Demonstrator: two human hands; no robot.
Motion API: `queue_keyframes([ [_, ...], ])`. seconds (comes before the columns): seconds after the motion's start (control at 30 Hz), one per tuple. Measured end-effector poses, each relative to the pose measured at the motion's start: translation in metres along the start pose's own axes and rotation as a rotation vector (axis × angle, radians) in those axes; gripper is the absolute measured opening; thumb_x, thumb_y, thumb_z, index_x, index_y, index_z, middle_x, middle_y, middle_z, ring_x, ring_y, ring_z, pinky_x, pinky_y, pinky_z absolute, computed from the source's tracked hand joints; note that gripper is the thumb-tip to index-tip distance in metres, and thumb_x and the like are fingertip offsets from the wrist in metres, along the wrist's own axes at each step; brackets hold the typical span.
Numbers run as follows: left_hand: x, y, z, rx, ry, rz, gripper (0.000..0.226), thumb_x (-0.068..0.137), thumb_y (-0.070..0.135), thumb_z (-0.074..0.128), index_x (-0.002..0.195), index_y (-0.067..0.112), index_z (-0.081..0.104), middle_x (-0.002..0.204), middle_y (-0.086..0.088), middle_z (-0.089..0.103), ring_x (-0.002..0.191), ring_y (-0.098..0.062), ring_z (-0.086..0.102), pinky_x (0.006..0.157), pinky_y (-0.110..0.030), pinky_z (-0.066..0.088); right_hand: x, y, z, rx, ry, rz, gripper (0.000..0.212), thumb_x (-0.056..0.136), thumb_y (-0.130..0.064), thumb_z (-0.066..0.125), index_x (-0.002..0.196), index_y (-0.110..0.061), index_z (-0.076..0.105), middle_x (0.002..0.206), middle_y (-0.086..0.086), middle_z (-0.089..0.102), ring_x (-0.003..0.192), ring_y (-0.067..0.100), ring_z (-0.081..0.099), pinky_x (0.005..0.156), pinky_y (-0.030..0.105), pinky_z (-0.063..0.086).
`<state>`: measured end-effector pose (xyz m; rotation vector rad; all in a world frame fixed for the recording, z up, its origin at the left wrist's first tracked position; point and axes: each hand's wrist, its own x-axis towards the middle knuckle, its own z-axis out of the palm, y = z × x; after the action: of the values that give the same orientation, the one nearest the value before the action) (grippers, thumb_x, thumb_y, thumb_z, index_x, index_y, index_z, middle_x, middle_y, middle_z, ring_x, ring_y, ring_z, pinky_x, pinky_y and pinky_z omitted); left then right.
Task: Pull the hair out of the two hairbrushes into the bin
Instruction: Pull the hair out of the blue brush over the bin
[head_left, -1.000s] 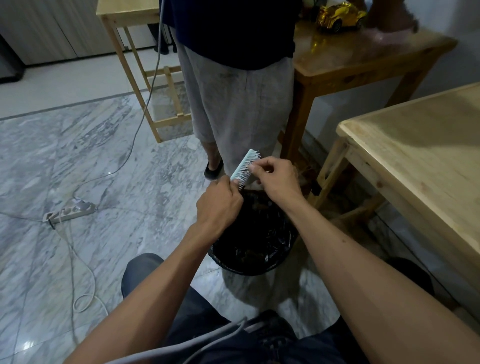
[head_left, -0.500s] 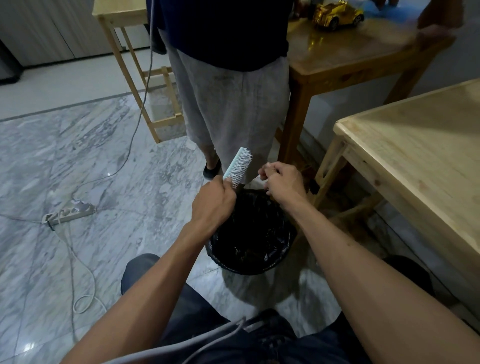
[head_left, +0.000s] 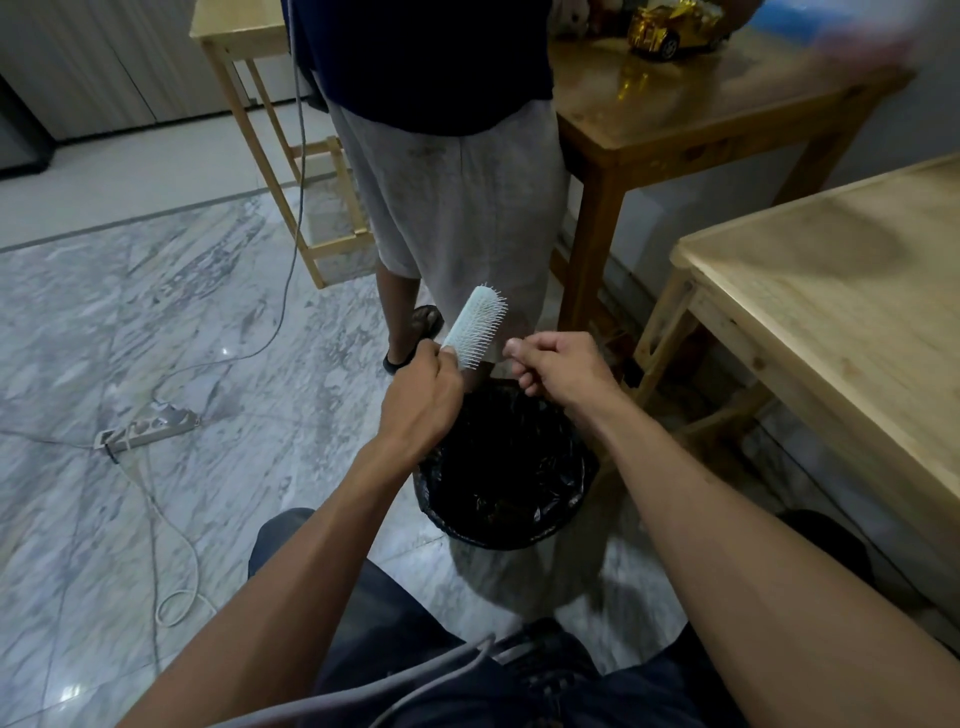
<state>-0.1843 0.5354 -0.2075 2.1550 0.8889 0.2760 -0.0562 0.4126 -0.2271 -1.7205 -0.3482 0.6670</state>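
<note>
Holding the pale hairbrush (head_left: 477, 325) by its handle, the left hand (head_left: 422, 400) has its fingers wrapped tight round the lower end, so the head stands up and away from the person. The brush sits above the far rim of the bin (head_left: 506, 462), slightly left of its middle. Its long axis runs from lower left to upper right, handle end low in the fist and tip high, pointing toward the standing person's leg (head_left: 457, 228). The bristles face right, toward the right hand (head_left: 558, 371).

That right hand hangs just beside the bristles, not touching them, with thumb and forefinger pressed together as if pinching something. Whether any hair is between them is too fine to see.

The likely slip is hair missing the bin. The pinching fingers are over the far edge, not the centre, so a light strand let go there could drift onto the marble floor (head_left: 156, 338). A tug against tangled bristles could also twist the brush in the fist, since only the handle is held. The second brush is not in view.
</note>
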Motion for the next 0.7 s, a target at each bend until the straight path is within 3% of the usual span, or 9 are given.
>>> queue_keyframes([
  [0.1, 0.002, -0.006, -0.003, 0.028, -0.004, -0.043, 0.035, 0.108, 0.039, 0.030, 0.109, 0.011, 0.053, 0.100, -0.011, 0.064, 0.083, -0.026, 0.058, 0.065, -0.039, 0.039, -0.003, -0.002, -0.011, 0.017, 0.126, 0.018, 0.020, 0.100, -0.021, 0.067, 0.088, -0.012, 0.080, 0.068, 0.000, 0.069, 0.054, 0.003, 0.058, 0.053, 0.015, 0.051],
  [0.2, 0.002, -0.009, -0.003, -0.049, -0.009, -0.085, 0.040, 0.100, 0.048, 0.029, 0.103, 0.016, 0.052, 0.100, -0.013, 0.064, 0.085, -0.031, 0.062, 0.072, -0.048, 0.055, 0.000, 0.002, -0.011, 0.015, 0.163, 0.095, 0.017, 0.101, -0.018, 0.065, 0.097, -0.010, 0.079, 0.073, 0.002, 0.069, 0.060, 0.008, 0.060, 0.055, 0.017, 0.053],
  [0.27, 0.000, -0.008, -0.002, -0.112, -0.024, -0.108, 0.041, 0.093, 0.052, 0.028, 0.101, 0.020, 0.053, 0.100, -0.014, 0.065, 0.088, -0.034, 0.064, 0.079, -0.056, 0.057, 0.001, 0.006, -0.006, -0.113, 0.089, 0.171, 0.020, 0.099, -0.008, 0.062, 0.114, -0.004, 0.074, 0.080, 0.006, 0.072, 0.068, 0.013, 0.066, 0.063, 0.025, 0.059],
  [0.33, -0.002, -0.004, -0.002, -0.184, -0.030, -0.122, 0.043, 0.088, 0.055, 0.028, 0.098, 0.023, 0.054, 0.100, -0.015, 0.067, 0.084, -0.032, 0.063, 0.076, -0.052, 0.055, -0.001, 0.006, -0.005, -0.387, -0.059, 0.192, 0.032, 0.092, -0.004, 0.055, 0.119, -0.001, 0.071, 0.096, 0.011, 0.074, 0.087, 0.024, 0.072, 0.080, 0.039, 0.063],
  [0.43, -0.003, 0.004, -0.003, -0.270, -0.033, -0.158, 0.053, 0.094, 0.063, 0.024, 0.097, 0.022, 0.058, 0.086, -0.013, 0.068, 0.070, -0.027, 0.063, 0.062, -0.039, 0.049, -0.009, -0.003, -0.001, -0.656, -0.162, 0.162, 0.022, 0.090, -0.007, 0.050, 0.097, -0.006, 0.071, 0.091, 0.004, 0.066, 0.094, 0.024, 0.065, 0.078, 0.033, 0.051],
  [0.5, -0.001, 0.005, -0.003, -0.299, -0.039, -0.182, 0.058, 0.101, 0.060, 0.021, 0.097, 0.016, 0.059, 0.077, -0.015, 0.068, 0.060, -0.026, 0.063, 0.055, -0.035, 0.049, -0.004, 0.001, 0.000, -0.634, -0.056, 0.093, 0.025, 0.095, -0.005, 0.053, 0.077, -0.003, 0.069, 0.079, 0.008, 0.070, 0.085, 0.029, 0.072, 0.074, 0.035, 0.059],
  [0.57, -0.001, 0.004, -0.004, -0.324, -0.032, -0.190, 0.056, 0.106, 0.052, 0.023, 0.090, 0.011, 0.058, 0.073, -0.017, 0.067, 0.055, -0.025, 0.061, 0.051, -0.033, 0.049, 0.001, 0.004, 0.002, -0.527, 0.078, 0.072, 0.018, 0.096, -0.007, 0.063, 0.087, -0.001, 0.078, 0.083, 0.012, 0.078, 0.081, 0.025, 0.077, 0.076, 0.036, 0.065],
  [0.63, -0.002, 0.004, -0.004, -0.348, -0.017, -0.171, 0.054, 0.108, 0.042, 0.025, 0.085, 0.006, 0.059, 0.069, -0.019, 0.067, 0.050, -0.025, 0.060, 0.046, -0.031, 0.049, 0.003, 0.004, 0.000, -0.547, 0.121, 0.036, 0.007, 0.089, -0.015, 0.077, 0.092, -0.012, 0.082, 0.089, 0.005, 0.079, 0.083, 0.018, 0.075, 0.081, 0.034, 0.064],
  [0.7, -0.002, 0.003, -0.004, -0.349, -0.003, -0.150, 0.057, 0.107, 0.033, 0.026, 0.079, -0.001, 0.061, 0.065, -0.022, 0.069, 0.046, -0.029, 0.060, 0.043, -0.031, 0.048, 0.001, 0.000, -0.003, -0.556, 0.069, 0.027, 0.019, 0.083, -0.022, 0.084, 0.102, -0.019, 0.082, 0.102, -0.001, 0.077, 0.095, 0.015, 0.071, 0.089, 0.033, 0.060],
])
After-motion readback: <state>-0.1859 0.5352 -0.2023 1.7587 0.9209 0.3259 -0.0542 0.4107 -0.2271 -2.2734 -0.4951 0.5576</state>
